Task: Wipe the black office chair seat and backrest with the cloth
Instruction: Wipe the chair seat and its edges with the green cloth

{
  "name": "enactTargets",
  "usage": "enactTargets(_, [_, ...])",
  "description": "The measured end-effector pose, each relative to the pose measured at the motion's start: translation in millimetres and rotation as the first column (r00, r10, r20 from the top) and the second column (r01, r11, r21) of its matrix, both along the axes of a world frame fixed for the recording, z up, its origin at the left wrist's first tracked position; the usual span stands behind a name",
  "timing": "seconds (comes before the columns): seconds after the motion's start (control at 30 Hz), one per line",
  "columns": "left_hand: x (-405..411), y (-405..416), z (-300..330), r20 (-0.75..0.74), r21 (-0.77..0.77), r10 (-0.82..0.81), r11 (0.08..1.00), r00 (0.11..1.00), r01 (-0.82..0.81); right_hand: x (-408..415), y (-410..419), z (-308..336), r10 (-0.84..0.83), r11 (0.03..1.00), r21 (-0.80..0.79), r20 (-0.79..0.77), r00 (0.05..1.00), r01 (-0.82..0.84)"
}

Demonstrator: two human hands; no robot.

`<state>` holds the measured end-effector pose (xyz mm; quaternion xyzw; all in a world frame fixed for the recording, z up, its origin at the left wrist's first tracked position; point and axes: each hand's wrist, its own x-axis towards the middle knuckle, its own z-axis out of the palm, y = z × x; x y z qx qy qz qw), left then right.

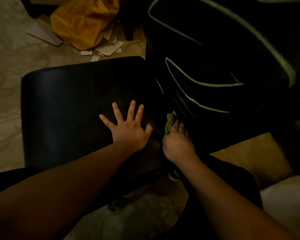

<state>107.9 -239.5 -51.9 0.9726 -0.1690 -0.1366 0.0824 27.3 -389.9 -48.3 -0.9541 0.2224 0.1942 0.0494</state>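
The black office chair seat [68,104] fills the middle left, with the black backrest [215,66], trimmed in pale piping, rising at the right. My left hand [128,129] lies flat on the seat with fingers spread and holds nothing. My right hand [177,142] grips a green cloth [169,125] and presses it into the crease where the seat meets the lower backrest. Most of the cloth is hidden under my fingers.
A yellow bag [83,19] lies on the pale carpet beyond the seat, with flat cardboard pieces [109,49] scattered around it. A chair caster [113,205] shows below my forearms. Something pale [287,205] sits at the lower right.
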Motion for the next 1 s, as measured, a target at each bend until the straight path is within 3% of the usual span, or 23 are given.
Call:
enactTargets(0.2, [2, 3, -1, -0.009, -0.012, -0.016, 1.0, 1.0, 0.016, -44, 19, 14, 0.132, 0.981, -0.136, -0.059, 0.989, -0.139])
enactTargets(0.37, [3, 5, 0, -0.016, -0.011, -0.028, 1.0, 0.999, 0.028, -63, 32, 17, -0.019, 0.992, -0.122, -0.084, 0.996, 0.009])
enactTargets(0.57, [8, 16, -4, -0.025, -0.053, -0.087, 0.995, 0.996, 0.085, -69, 58, 28, -0.091, 0.99, -0.106, 0.046, 0.995, 0.096])
enactTargets(0.63, [10, 25, -5, -0.032, -0.073, -0.125, 0.99, 0.992, 0.122, -71, 73, 15, -0.011, 0.999, -0.032, 0.042, 0.999, 0.012])
enactTargets(0.77, [13, 51, -1, -0.002, -0.084, -0.187, 0.979, 0.982, 0.186, -76, 114, 20, 0.234, 0.966, 0.06, 0.209, 0.949, -0.251])
enactTargets(0.87, [15, 78, 0, 0.06, -0.072, -0.198, 0.977, 0.978, 0.203, -73, 95, 12, 0.22, 0.967, 0.079, 0.229, 0.948, -0.243])
enactTargets(1.0, [15, 110, 3, 0.068, -0.069, -0.102, 0.992, 0.992, 0.107, -52, 55, 13, 0.174, 0.975, 0.104, 0.19, 0.966, -0.196])
